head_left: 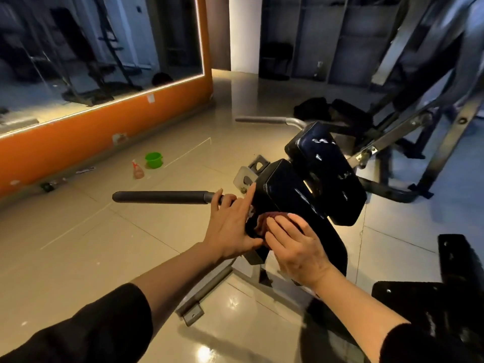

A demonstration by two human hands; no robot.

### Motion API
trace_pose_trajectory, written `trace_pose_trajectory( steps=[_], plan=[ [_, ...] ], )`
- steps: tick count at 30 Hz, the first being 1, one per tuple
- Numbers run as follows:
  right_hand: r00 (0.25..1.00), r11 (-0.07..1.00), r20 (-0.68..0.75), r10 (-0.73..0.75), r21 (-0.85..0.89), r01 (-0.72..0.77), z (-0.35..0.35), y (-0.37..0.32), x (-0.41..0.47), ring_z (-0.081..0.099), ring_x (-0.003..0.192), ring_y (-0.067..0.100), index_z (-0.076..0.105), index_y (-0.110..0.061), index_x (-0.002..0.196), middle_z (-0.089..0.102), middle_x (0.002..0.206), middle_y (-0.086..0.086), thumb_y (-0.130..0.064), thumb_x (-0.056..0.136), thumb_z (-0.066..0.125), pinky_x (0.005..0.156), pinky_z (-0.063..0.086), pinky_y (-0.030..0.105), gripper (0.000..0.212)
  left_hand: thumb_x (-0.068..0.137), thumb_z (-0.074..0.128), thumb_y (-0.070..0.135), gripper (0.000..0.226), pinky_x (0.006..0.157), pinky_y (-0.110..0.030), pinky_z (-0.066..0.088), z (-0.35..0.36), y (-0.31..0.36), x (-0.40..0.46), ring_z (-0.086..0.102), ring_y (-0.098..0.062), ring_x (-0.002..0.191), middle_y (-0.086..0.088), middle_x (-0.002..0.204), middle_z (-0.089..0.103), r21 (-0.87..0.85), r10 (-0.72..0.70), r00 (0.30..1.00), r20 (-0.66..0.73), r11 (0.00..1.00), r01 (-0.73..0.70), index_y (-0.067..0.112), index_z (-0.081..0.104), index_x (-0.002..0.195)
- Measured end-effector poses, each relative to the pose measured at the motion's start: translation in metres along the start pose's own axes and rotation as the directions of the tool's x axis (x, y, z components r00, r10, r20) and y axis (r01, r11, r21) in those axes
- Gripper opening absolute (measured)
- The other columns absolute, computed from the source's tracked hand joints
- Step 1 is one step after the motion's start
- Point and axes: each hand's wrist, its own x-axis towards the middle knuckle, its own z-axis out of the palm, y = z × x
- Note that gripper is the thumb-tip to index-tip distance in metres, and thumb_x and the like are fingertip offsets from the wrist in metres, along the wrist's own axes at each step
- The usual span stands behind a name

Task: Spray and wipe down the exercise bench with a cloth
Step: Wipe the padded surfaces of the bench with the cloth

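Note:
The exercise bench [324,176] has black glossy pads with wet streaks, standing at centre right. A dark red cloth [264,222] is pressed against the side of the lower pad by my right hand [296,244], which covers most of it. My left hand [233,226] rests flat on the pad's left edge, fingers spread, index finger pointing up beside a metal bracket [245,178]. The spray bottle [137,170] stands on the floor far to the left, away from both hands.
A padded black handle bar [159,197] sticks out left from the bench. A green bucket [153,159] sits by the orange mirror wall [78,134]. A large machine frame [419,106] rises at the right; black pads [445,297] lie at lower right.

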Motion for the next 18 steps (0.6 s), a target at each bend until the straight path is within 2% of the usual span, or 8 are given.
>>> trace_pose_trajectory(
  steps=[2,5,10,14,18],
  plan=[
    [0.996,1.0,-0.094,0.01,-0.002,-0.01,0.008,0.001,0.0,0.06,0.108,0.026,0.07,-0.013,0.098,0.07,0.111,0.011,-0.017,0.092,0.054,0.108,0.036,0.039,0.017,0.07,0.058,0.07,0.112,0.119,-0.043,-0.002,0.006,-0.003,0.0,0.038,-0.021,0.127,0.002,0.132,0.054,-0.003,0.015,0.999,-0.044,1.0,-0.015,0.027,-0.003,0.153],
    [0.977,1.0,-0.212,0.0,-0.019,-0.004,0.021,0.0,0.013,0.06,0.115,0.027,0.069,-0.011,0.104,0.068,0.117,0.013,-0.019,0.096,0.055,0.107,0.041,0.042,0.018,0.068,0.057,0.066,0.108,0.118,-0.04,-0.002,0.014,-0.007,-0.001,0.037,-0.019,0.127,0.005,0.13,0.054,-0.054,0.043,0.991,-0.125,0.997,-0.05,0.028,0.002,0.153],
    [0.973,0.999,-0.224,-0.054,-0.001,0.055,0.014,-0.001,0.027,0.067,0.098,0.027,0.073,-0.008,0.089,0.072,0.101,0.012,-0.021,0.095,0.054,0.101,0.044,0.038,0.023,0.064,0.054,0.065,0.107,0.117,-0.039,0.002,0.022,-0.012,-0.001,0.04,-0.021,0.124,0.004,0.122,0.058,-0.087,0.08,0.971,-0.225,0.991,-0.102,0.024,0.012,0.154],
    [0.978,1.0,-0.206,-0.025,-0.016,0.022,0.018,-0.002,0.04,0.062,0.111,0.029,0.072,-0.007,0.099,0.069,0.113,0.014,-0.022,0.095,0.055,0.109,0.04,0.04,0.023,0.061,0.045,0.068,0.107,0.117,-0.04,0.0,0.027,-0.015,-0.002,0.039,-0.018,0.124,0.007,0.123,0.057,-0.116,0.117,0.955,-0.274,0.981,-0.154,0.025,0.014,0.154],
    [0.977,0.998,-0.214,-0.024,-0.058,0.011,0.022,-0.01,0.026,0.061,0.112,0.029,0.071,-0.007,0.1,0.069,0.113,0.012,-0.022,0.09,0.055,0.106,0.041,0.038,0.024,0.06,0.039,0.071,0.104,0.113,-0.031,-0.003,0.036,-0.021,-0.002,0.039,-0.013,0.117,0.011,0.114,0.057,-0.126,0.161,0.913,-0.375,0.967,-0.223,0.025,0.02,0.152]
  ],
)
